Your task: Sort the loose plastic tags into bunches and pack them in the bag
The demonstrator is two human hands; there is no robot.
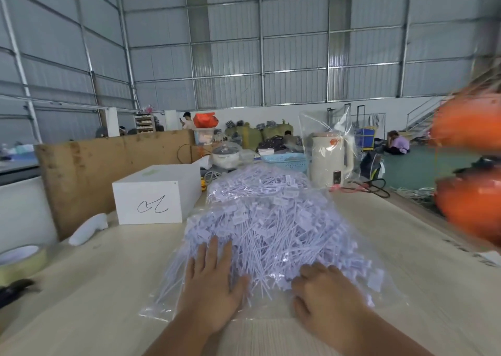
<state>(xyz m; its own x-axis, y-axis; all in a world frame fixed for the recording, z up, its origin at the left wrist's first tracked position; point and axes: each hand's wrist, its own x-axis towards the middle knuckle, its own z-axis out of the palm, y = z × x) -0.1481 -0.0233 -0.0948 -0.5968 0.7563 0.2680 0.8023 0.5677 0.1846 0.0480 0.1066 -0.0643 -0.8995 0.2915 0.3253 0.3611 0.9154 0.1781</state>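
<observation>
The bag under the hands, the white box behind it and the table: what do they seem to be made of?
The bag looks like thin clear plastic film: glossy, wrinkled, the tags showing through. The white box seems matte card or foam board, with pen marks on it; hard to say which. The table looks like pale wood-grain laminate, faintly streaked.

We look through one wide-angle head camera, facing forward and slightly down over the table (113,288), close above its near edge, with the warehouse wall far beyond it.
</observation>
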